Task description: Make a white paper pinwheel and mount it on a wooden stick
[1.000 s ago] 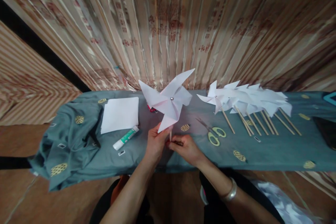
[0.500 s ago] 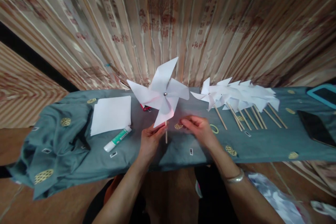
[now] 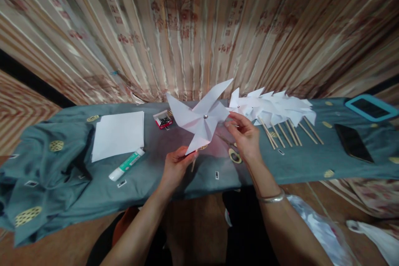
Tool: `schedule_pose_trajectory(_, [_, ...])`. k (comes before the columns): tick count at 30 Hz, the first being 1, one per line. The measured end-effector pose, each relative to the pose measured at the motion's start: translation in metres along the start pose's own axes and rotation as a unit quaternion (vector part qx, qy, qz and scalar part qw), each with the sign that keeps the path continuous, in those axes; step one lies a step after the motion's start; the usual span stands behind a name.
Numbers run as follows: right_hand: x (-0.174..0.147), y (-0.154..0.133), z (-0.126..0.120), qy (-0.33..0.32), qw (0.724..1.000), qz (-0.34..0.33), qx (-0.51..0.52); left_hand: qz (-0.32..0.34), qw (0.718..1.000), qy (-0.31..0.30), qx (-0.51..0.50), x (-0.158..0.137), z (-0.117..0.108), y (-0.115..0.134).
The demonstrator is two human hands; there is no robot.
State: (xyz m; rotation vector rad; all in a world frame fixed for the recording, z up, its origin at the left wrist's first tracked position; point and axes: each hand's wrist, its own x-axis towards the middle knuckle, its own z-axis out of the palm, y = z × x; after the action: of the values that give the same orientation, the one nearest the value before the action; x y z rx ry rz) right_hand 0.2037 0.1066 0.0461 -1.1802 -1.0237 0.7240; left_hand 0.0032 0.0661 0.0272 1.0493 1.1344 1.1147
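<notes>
A white paper pinwheel (image 3: 195, 119) with a silver pin at its centre is held up over the table. My left hand (image 3: 177, 168) is closed around its wooden stick (image 3: 193, 163) just below the blades. My right hand (image 3: 246, 135) is at the right-hand blade, thumb and fingers pinched at its tip. Scissors (image 3: 235, 156) lie on the cloth under my right hand, their blades partly behind the pinwheel. To the right, a row of finished white pinwheels (image 3: 280, 107) overlaps, sticks pointing toward me.
On the left are a stack of white paper (image 3: 118, 135) and a green-and-white glue stick (image 3: 126, 165). A small red box of metal pins (image 3: 162, 119) stands behind. A black phone (image 3: 353, 142) and a blue-framed device (image 3: 370, 107) lie at the right on the grey-green cloth (image 3: 249, 174).
My right hand has risen from near the cloth to the pinwheel's right blade. The pinwheel has turned and tilted in my left hand. The view has shifted right, and the pin box and scissors now show.
</notes>
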Motion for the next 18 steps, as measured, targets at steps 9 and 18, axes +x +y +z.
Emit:
schedule_pose_trajectory(9, [-0.002,-0.001,0.007,-0.023,0.994,0.048,0.092,-0.001,1.000,0.010,0.010,0.001,-0.004,-0.005])
schedule_pose_trajectory(18, [-0.015,-0.015,0.015,-0.105,0.970,0.174,0.135,0.005,0.999,0.042,-0.016,0.002,-0.008,-0.002])
